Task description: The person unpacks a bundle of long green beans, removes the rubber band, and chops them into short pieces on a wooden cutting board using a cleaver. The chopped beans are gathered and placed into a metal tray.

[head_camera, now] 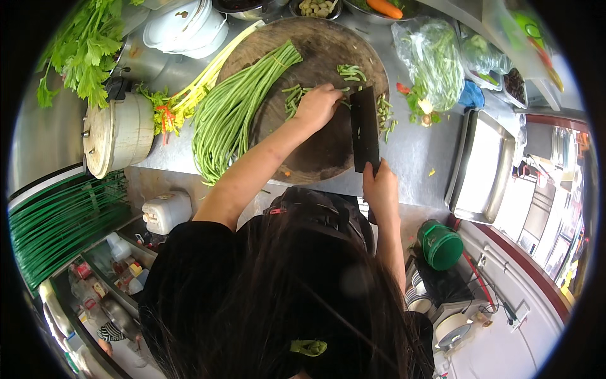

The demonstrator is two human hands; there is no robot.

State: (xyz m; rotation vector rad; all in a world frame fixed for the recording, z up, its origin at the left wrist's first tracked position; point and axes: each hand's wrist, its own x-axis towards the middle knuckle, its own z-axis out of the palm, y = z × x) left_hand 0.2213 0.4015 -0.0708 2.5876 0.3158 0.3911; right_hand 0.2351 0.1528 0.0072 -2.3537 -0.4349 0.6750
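Note:
My right hand (381, 187) grips the handle of a dark cleaver (364, 130), whose broad blade lies over the right part of a round wooden chopping board (322, 156). Just left of the blade, my left hand (321, 108) is curled over some green bean pieces on the board, its fingertips partly hidden. Cut bean pieces (293, 99) lie to the left of that hand. More short pieces (351, 72) sit beyond it, and others (384, 111) are scattered at the board's right edge. A large tied bundle of long green beans (241, 102) rests across the board's left side.
Celery stalks (208, 78) and a lidded pot (120, 135) stand left, below white tubs (187, 28). Bowls, one with a carrot (384, 7), line the back. Bagged greens (433, 66) and a metal tray (483, 166) are right. A green bucket (440, 245) stands below the counter.

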